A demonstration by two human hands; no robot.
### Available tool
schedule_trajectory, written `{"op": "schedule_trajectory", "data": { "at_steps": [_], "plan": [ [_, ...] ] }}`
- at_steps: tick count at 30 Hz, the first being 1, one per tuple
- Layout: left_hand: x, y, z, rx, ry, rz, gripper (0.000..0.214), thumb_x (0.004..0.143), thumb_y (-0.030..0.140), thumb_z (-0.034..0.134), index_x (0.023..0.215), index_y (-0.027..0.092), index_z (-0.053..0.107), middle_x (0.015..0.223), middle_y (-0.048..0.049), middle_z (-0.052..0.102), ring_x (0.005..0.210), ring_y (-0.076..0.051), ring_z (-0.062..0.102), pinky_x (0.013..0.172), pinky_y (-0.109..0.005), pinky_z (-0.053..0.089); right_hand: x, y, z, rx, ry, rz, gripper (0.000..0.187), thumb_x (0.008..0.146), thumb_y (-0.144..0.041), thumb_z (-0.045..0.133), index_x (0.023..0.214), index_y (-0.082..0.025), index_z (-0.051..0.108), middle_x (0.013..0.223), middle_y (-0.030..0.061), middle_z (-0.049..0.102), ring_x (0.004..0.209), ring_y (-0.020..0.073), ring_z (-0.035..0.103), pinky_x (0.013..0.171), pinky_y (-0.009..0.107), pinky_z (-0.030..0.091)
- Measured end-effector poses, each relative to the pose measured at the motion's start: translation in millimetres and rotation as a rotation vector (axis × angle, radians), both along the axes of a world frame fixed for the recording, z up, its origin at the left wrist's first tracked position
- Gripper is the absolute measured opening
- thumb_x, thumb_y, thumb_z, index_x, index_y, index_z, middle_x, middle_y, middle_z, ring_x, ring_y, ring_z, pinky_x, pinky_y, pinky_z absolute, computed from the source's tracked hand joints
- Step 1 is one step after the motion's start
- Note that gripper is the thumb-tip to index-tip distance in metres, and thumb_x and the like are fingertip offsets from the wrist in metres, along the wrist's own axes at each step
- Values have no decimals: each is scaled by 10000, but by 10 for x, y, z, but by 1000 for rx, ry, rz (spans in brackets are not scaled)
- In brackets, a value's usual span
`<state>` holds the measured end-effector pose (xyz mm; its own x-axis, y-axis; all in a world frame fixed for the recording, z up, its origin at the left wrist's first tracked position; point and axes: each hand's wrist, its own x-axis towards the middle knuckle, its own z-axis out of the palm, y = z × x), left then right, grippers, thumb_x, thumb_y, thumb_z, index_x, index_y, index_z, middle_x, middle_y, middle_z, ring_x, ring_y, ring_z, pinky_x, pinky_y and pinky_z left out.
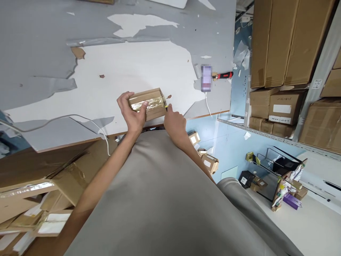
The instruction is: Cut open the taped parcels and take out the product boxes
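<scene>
A small brown cardboard box (151, 113) with shiny clear tape along its top is tilted over the near edge of the table. My left hand (132, 112) grips its left end, thumb pressed on the tape. At the box's right end my right hand (175, 121) is closed around a box cutter (166, 107). Only a bit of yellow and black shows of the cutter; the fist hides the remainder. Its tip is against the box's right edge, and the blade is too small to make out.
The table (144, 64) has a torn grey covering over white. A phone (206, 78) on a cable lies right, beside a red-and-black handled tool (225, 75). Shelves of cartons (279, 106) stand right. A large open carton (77, 174) with packages is lower left.
</scene>
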<state>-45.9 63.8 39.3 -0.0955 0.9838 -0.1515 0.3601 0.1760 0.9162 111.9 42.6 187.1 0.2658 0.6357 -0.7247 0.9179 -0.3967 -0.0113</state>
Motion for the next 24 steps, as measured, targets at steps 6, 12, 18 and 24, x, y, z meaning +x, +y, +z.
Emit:
{"op": "schedule_trajectory", "data": {
  "at_steps": [6,12,18,24],
  "plan": [
    [-38,27,-9,29,-8,2,665,965,630,888,1442,267,599,1527,-155,584,1596,-392,512,1442,-599,347,-5,-45,115,-23,8,10,647,1215,-139,404,1860,-85,409,1340,266,834,1290,356,850,1050,431,685],
    [-35,35,-24,130,31,7,567,1019,417,889,1444,183,597,1476,-181,616,1487,-324,557,1382,-543,422,-14,35,73,11,40,14,676,1193,-125,444,1867,-113,406,1320,248,833,1302,367,833,1061,461,689],
    [-15,-75,-27,166,45,-1,580,1029,527,869,1426,198,604,1476,-187,618,1497,-331,575,1375,-546,442,42,-94,71,-30,77,-2,697,1177,-100,418,1871,-58,371,1339,278,832,1296,364,841,1081,461,676],
    [-48,-68,-45,38,55,22,714,987,689,850,1495,264,585,1573,-167,600,1621,-387,527,1450,-607,366,209,-42,-77,26,156,3,586,1212,-180,405,1782,-64,481,1368,258,843,1303,382,823,1104,494,659]
  ]
}}
